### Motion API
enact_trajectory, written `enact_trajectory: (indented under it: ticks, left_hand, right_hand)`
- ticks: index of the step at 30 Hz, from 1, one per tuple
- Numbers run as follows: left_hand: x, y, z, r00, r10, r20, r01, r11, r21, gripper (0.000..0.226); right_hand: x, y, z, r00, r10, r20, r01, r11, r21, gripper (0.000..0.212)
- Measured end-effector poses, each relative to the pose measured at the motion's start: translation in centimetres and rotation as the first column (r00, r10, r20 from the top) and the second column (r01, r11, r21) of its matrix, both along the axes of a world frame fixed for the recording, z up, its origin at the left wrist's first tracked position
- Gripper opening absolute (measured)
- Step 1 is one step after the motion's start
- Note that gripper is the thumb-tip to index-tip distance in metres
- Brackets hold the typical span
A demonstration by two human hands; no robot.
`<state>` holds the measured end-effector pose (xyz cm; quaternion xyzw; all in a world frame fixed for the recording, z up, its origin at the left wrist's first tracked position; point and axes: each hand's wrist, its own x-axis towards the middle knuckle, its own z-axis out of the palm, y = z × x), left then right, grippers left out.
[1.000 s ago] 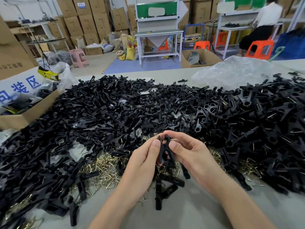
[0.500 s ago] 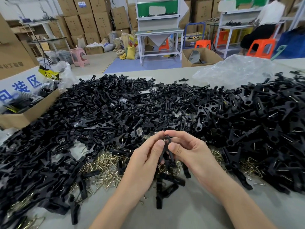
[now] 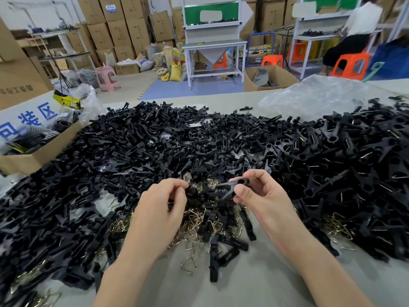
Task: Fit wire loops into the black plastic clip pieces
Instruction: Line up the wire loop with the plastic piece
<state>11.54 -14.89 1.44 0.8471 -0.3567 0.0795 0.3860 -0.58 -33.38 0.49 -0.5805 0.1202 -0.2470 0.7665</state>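
On the bare grey worktop [image 3: 254,284], nearest to the camera, lie some brass-coloured wire loops [image 3: 188,264]; more of them are spread under the hands. The two hands are a little apart above these loops. The right hand [image 3: 263,196] pinches one black clip piece [image 3: 235,185] between thumb and forefinger. The left hand [image 3: 161,207] has its fingers [image 3: 177,185] curled, tips together; whether they hold anything, I cannot tell. Behind the hands a large pile of black clip pieces [image 3: 143,151] covers the worktop from left to right. Further back, a cardboard box [image 3: 44,151] stands at the left and a clear plastic bag [image 3: 314,96] lies at the right. Far behind are stacked cartons [image 3: 119,29] and orange stools [image 3: 349,65].
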Motion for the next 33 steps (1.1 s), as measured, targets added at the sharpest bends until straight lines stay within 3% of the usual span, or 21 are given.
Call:
enact_trajectory:
  ticks: [2, 4, 15, 21, 26, 30, 33]
  left_hand:
    - [0.08, 0.22, -0.20, 0.993, -0.053, 0.104, 0.031, 0.979, 0.202, 0.022]
    - [-0.10, 0.12, -0.39, 0.987, -0.112, 0.111, 0.070, 0.943, 0.326, 0.027]
    - [0.68, 0.49, -0.90, 0.980, -0.177, 0.090, 0.119, 0.886, 0.448, 0.024]
    - [0.47, 0.30, -0.61, 0.978, -0.142, 0.153, 0.103, 0.965, 0.240, 0.024]
    - [0.24, 0.01, -0.38, 0.998, -0.062, 0.032, 0.063, 0.998, -0.027, 0.022]
    - [0.09, -0.18, -0.56, 0.997, -0.055, 0.056, 0.055, 0.998, -0.012, 0.018]
    - [-0.13, -0.36, -0.54, 0.991, -0.049, 0.123, 0.048, 0.999, 0.009, 0.023]
  right_hand:
    - [-0.03, -0.05, -0.01, 0.999, -0.015, -0.033, 0.013, 0.999, -0.046, 0.035]
    - [-0.04, -0.05, -0.06, 0.999, -0.023, -0.044, 0.020, 0.996, -0.082, 0.038]
    - [0.22, -0.25, -0.41, 0.999, -0.015, -0.048, 0.006, 0.984, -0.178, 0.053]
    - [0.14, -0.31, -0.53, 0.995, -0.018, -0.102, -0.003, 0.979, -0.203, 0.065]
    - [0.02, -0.20, -0.32, 0.996, -0.016, -0.092, -0.002, 0.982, -0.191, 0.044]
    - [-0.01, 0.07, -0.03, 0.996, -0.006, -0.084, -0.009, 0.984, -0.177, 0.035]
    - [-0.08, 0.31, 0.26, 0.997, 0.032, -0.066, -0.044, 0.981, -0.187, 0.046]
